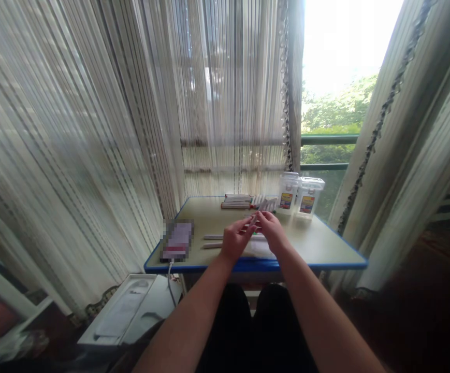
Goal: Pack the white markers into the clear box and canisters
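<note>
Locate the pen [256, 218] just above mid-table, pinched between the fingertips of left hand [235, 242] and right hand [272, 231]. Read both sets of fingers as curled nearly closed on it, meeting at the tips. Treat the exact grip as too small and blurred to resolve. Take the long axis as running away from the body, tilted slightly right, with the far end toward the pen row [237, 202] at the back edge. Count neither hand as nearer: gripped at the midline, from the left by left hand and from the right by right hand. Note two loose pens [213, 241] flat on the table [325, 248] just left of left hand, lying crosswise. Note two clear tubs [298, 195] upright at back right, apart from the hands. Note the phone [177, 241] at the left edge, with its cable [169, 277] hanging off.
</note>
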`<state>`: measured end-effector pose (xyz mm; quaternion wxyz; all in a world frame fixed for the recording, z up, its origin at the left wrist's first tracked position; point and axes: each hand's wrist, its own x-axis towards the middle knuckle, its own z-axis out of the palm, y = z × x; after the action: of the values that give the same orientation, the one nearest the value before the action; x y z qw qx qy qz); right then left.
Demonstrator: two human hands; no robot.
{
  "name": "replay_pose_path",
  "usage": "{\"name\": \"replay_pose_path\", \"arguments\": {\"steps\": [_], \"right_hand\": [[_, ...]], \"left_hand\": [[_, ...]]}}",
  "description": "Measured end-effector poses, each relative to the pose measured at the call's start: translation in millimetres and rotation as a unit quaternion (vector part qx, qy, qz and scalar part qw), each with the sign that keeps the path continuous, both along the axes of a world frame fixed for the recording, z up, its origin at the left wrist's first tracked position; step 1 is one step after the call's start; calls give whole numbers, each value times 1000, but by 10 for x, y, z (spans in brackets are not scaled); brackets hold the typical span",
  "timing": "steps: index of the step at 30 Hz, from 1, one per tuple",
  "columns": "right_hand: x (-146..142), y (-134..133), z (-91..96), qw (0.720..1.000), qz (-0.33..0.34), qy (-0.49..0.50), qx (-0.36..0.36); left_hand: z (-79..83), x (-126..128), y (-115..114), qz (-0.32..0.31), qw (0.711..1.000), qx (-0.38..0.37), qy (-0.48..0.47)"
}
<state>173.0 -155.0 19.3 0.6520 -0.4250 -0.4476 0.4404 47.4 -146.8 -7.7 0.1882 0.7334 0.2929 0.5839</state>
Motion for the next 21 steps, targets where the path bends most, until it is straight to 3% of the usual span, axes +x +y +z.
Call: {"name": "replay_pose_path", "arguments": {"steps": [4, 8, 11, 15, 18, 21], "right_hand": [[108, -4, -23, 997, 8, -58, 42], [363, -74, -58, 983, 36, -175, 29], [516, -153, -38, 967, 63, -245, 16], [573, -234, 17, 965, 75, -251, -3], [633, -259, -24, 977, 59, -205, 3], [757, -268, -177, 983, -5, -179, 39]], "left_hand": [[-18, -34, 40, 79, 996, -39, -30], [-27, -45, 68, 126, 992, -16, 10], [-37, -21, 71, 99, 993, 32, 63], [-42, 10, 69, 12, 996, 40, 80], [-39, 8, 74, 29, 998, 10, 50], [-42, -1, 86, 65, 997, -19, 37]]}}
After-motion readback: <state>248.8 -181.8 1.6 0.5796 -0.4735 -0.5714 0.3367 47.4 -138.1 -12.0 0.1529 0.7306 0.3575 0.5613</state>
